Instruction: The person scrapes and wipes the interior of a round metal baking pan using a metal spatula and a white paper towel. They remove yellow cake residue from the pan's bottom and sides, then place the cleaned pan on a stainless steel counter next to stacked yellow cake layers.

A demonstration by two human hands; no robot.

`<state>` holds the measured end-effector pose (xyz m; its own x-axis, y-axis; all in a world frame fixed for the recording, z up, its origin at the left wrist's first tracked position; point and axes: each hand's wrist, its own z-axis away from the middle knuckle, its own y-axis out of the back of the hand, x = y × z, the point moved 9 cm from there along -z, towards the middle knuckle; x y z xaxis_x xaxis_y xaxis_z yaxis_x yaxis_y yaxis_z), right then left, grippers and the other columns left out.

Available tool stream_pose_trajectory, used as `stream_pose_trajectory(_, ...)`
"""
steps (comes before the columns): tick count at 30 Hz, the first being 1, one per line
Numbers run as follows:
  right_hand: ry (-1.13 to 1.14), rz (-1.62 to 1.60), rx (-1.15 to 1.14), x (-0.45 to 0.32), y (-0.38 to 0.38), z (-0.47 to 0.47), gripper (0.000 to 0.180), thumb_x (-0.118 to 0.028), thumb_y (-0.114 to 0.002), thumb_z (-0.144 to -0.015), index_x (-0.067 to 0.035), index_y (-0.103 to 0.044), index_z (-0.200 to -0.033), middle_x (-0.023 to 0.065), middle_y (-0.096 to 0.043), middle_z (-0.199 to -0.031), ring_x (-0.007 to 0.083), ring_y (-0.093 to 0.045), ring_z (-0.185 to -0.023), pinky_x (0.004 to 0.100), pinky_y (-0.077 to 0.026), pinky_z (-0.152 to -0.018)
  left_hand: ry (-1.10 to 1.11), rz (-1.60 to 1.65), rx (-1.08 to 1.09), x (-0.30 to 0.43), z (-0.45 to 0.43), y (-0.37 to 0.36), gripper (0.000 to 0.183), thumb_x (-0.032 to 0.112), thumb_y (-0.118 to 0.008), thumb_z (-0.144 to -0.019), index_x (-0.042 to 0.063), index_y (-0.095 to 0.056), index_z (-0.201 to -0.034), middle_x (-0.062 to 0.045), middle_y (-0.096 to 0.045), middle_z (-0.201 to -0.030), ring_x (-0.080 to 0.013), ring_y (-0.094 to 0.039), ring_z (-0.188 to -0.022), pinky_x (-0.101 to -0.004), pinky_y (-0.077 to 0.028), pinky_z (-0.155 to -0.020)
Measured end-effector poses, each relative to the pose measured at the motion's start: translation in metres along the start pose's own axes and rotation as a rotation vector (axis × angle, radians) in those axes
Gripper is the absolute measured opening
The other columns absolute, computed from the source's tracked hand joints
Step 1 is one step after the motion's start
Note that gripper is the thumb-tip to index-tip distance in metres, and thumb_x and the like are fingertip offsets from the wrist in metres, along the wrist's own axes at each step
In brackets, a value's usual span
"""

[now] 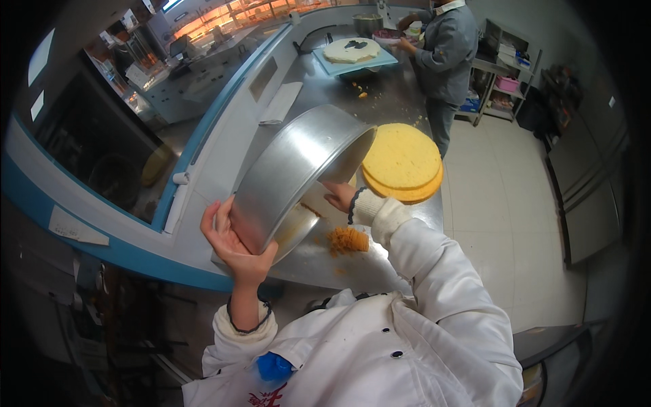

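My left hand [241, 244] grips the near left rim of a large round metal cake pan [300, 147], which is tilted on its side above the steel worktable. My right hand [338, 196] is at the pan's open side; its fingertips touch or hold something pale that I cannot make out. Brown residue clings inside the pan. Right of the pan lies a stack of round yellow sponge cake layers [402, 155]. Nearer to me, a pile of brown cake scraps [348, 240] rests on the steel surface.
Farther along the steel worktable [325, 91], a cream-covered cake [352, 50] stands on a light-blue board [381, 60]. A folded cloth [281, 103] lies along the left ledge. At the far end a co-worker [447, 51] holds a bowl of reddish food [389, 35].
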<state>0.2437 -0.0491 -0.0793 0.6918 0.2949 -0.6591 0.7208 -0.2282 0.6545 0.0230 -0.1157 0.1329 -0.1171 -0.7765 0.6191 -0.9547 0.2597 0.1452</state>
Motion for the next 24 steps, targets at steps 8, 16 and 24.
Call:
stream_pose_trajectory(8,-0.323,-0.705,-0.206,-0.025,-0.04,0.033,0.043,-0.025,-0.055,-0.087,-0.005,-0.044,-0.123,0.0056,-0.061,-0.096,0.0142,-0.057,-0.079,0.0283,-0.046,-0.069,-0.031,-0.012,0.067,-0.008,-0.005,0.011,0.082,-0.008,-0.058,-0.064,0.008,-0.014,-0.131,-0.018,-0.043,-0.117,-0.0253,-0.045,-0.11,-0.034,-0.028,-0.098)
stream_pose_trajectory(16,-0.136,-0.082,0.229,-0.079,0.07,0.052,0.023,-0.013,-0.051,-0.086,-0.002,-0.045,-0.106,0.0224,-0.057,-0.072,0.0383,-0.057,-0.068,0.0413,-0.044,-0.059,-0.092,-0.082,0.145,-0.001,-0.007,0.024,0.079,-0.004,-0.059,-0.066,0.008,-0.014,-0.13,-0.018,-0.042,-0.117,-0.0267,-0.043,-0.109,-0.0352,-0.029,-0.097)
stream_pose_trajectory(24,-0.405,-0.25,0.579,-0.07,0.091,0.073,0.03,-0.01,-0.047,-0.086,0.001,-0.04,-0.114,0.0254,-0.059,-0.078,0.0415,-0.058,-0.071,0.0432,-0.045,-0.061,-0.341,-0.395,0.025,0.025,0.029,-0.018,0.086,0.0,-0.071,-0.06,0.001,-0.019,-0.128,-0.021,-0.038,-0.119,-0.0293,-0.043,-0.103,-0.0361,-0.034,-0.091)
